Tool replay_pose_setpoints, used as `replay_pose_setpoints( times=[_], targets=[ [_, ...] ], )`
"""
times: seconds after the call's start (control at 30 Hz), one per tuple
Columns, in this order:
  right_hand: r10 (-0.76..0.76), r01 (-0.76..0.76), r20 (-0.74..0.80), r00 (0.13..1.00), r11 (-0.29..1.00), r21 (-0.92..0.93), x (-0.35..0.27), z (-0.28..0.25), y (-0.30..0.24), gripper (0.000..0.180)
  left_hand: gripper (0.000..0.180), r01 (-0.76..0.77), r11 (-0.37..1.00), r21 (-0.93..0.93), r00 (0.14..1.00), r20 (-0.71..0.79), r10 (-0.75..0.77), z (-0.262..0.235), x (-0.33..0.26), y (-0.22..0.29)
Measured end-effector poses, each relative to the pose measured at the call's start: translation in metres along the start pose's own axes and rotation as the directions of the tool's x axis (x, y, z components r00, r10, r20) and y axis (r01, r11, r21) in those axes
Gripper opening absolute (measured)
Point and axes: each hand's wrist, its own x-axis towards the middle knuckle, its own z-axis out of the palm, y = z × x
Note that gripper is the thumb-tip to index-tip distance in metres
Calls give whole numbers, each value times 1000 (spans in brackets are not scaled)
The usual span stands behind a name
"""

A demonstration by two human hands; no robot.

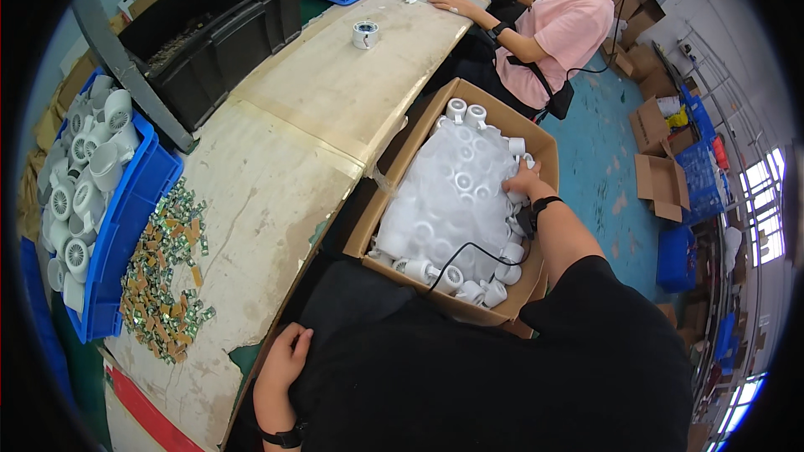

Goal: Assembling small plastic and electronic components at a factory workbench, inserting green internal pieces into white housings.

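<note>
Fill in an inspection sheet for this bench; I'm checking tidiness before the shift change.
Surface: worn table, cracked and chipped at the near edge.
Job's things: cardboard box of white plastic parts under a clear sheet.
Clutter: pile of small metal pieces; tape roll; blue bin; black bin.
Hands: right hand in the box on the parts; left hand at the table edge, holding nothing.
Cables: black cable crossing the box.
Surroundings: co-worker; boxes on floor.
</note>
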Motion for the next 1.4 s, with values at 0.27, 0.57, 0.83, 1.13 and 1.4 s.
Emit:
replay_pose_setpoints(
  times=[0.27,0.57,0.83,1.13,1.4],
  targets=[
    [-14,95,-410,912,979,180,-30,21,12,57,21,172,947,-271,985,57,-163,1,-16,-9],
    [-209,196,-465,860,978,-77,-3,-35,-6,52,19,222,972,-83,970,125,-210,-15,-19,28],
    [112,-116,-36,993,980,-163,77,-42,-28,78,18,167,986,-26,981,107,-163,-4,-2,33],
    [133,-136,-42,990,988,-77,76,-27,-32,83,19,251,967,32,962,105,-253,-10,-8,40],
    [70,-61,-184,981,997,54,46,-35,-23,76,9,-100,992,-72,994,-50,97,-73,-40,105]
  ],
)
